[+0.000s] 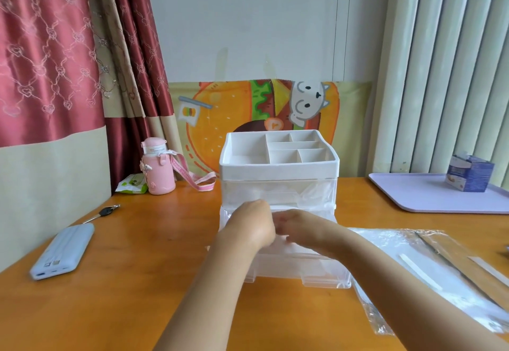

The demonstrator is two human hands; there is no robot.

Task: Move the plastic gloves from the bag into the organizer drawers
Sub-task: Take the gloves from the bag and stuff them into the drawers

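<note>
1. Mid-worktop (165,282), head view: the organizer (278,169) stands square to the person, w/ a white divided tray on top and clear drawers below. The lower drawer (303,271) is pulled out towards the person, prob. so both hands can get in from above.
2. The left hand (253,224) & right hand (303,229) meet over that open drawer, knuckles nearly touching. L fingers are tucked under the back of the hand, out of sight, so can't tell how far they're closed or what they hold. R fingers (280,220) look curled in towards the L hand. It's blurred there, so can't tell if they pinch film or nothing.
3. Plastic gloves (316,191): crinkly film shows thru the front of the upper drawer (275,193), so that one looks loaded. More pale film seems to lie in the lower drawer under the hands. My guess: the hands are tucking a batch down so the drawer will close.
4. The bag (413,257) lies flat on the worktop just R of the organizer, by the R forearm, handy for the next grab. Can't tell if any gloves are inside it.
5. Round about:
   - To the L: pink bottle (158,171) w/ strap, green packet (132,185), key (106,211), power bank (63,251).
   - Back R: lilac tray (413,199) w/ a blue box (468,176).
   - All sit well apart from the drawer and nothing blocks it.
   - Likely snag: film riding over the drawer rim & jamming it.
</note>
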